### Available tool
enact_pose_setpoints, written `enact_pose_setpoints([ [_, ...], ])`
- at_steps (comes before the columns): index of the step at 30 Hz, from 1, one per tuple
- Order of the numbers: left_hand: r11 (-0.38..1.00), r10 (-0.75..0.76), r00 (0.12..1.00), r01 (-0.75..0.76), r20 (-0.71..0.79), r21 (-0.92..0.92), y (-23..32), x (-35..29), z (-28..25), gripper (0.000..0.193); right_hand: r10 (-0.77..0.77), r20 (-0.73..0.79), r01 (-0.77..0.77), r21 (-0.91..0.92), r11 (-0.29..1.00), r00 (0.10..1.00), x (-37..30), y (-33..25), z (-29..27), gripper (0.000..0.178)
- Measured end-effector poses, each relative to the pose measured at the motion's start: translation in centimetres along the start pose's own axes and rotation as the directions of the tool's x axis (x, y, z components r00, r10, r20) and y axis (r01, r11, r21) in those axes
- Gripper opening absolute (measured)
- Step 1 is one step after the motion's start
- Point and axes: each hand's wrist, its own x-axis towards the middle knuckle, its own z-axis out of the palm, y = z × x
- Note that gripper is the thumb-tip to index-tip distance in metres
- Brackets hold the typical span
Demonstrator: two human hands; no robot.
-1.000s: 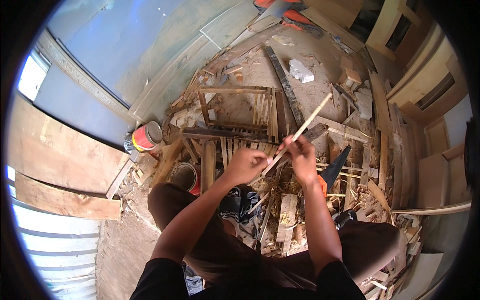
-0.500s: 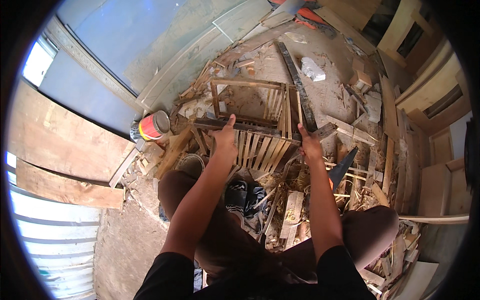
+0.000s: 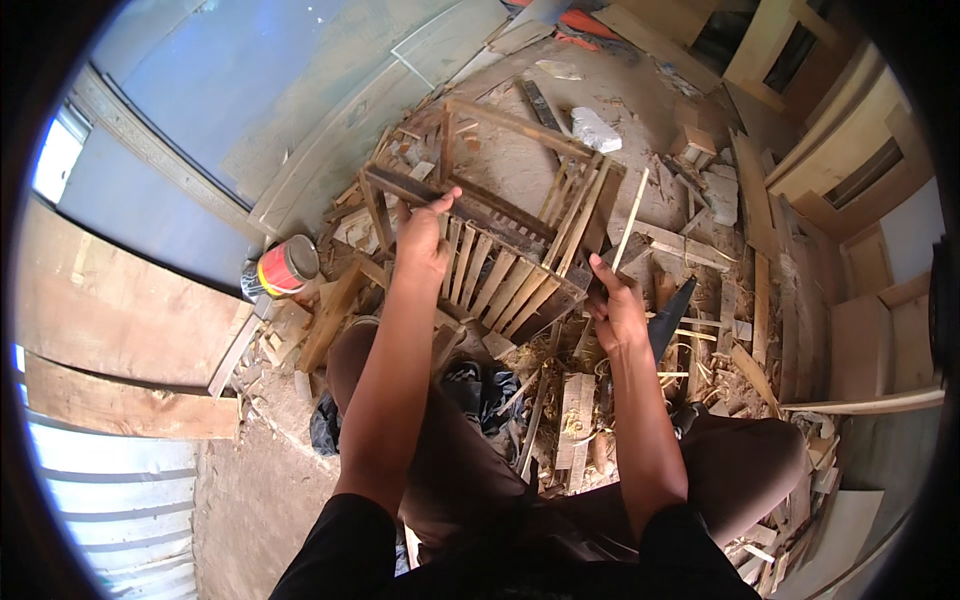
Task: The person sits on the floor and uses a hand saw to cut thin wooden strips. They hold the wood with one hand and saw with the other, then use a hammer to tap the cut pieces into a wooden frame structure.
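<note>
A slatted wooden frame [image 3: 498, 280], box-like with dark rails and pale thin slats, stands tilted in front of my knees, its right end lower. My left hand [image 3: 424, 238] is closed around the dark rail on its near side, thumb on top. Beside the frame's lower right corner, my right hand [image 3: 617, 308] is closed, thumb raised. A thin pale wooden strip [image 3: 632, 215] sticks up from it, apart from the frame; its lower end is hidden by the fingers. Just right of that hand, a handsaw [image 3: 672, 315] with a dark blade lies among the scraps.
A red and yellow paint can [image 3: 284, 266] stands at the left by wooden boards [image 3: 125, 300]. Wood offcuts and shavings [image 3: 580, 420] litter the floor around my legs. A white block [image 3: 597, 130] lies beyond the frame, and panelled wooden pieces [image 3: 850, 190] lean at the right.
The frame has turned, its left end rising and its right end dropping nearer to me. My right hand has shifted slightly down, and the thin strip now stands apart from the frame.
</note>
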Motion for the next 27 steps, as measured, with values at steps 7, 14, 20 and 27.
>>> enact_pose_setpoints([
  [7,1.000,0.013,0.869,-0.021,0.494,0.010,2.5,-2.3,4.1,0.055,-0.032,-0.033,0.030,-0.061,0.998,0.999,-8.6,-1.3,1.5,0.027],
  [14,0.996,-0.087,0.829,0.054,0.552,0.076,-2.8,-0.7,6.4,0.040,-0.099,-0.173,0.101,0.001,0.995,0.980,-12.2,4.3,2.4,0.026],
  [20,0.943,-0.269,0.791,0.100,0.550,0.318,-9.9,2.2,4.5,0.039,0.071,-0.289,-0.043,0.104,0.994,0.955,-12.7,8.0,2.5,0.023],
  [27,0.748,-0.375,0.874,0.088,0.309,0.658,-12.3,2.6,3.2,0.054,0.197,-0.225,-0.197,0.023,0.980,0.954,-11.8,11.9,1.3,0.023],
])
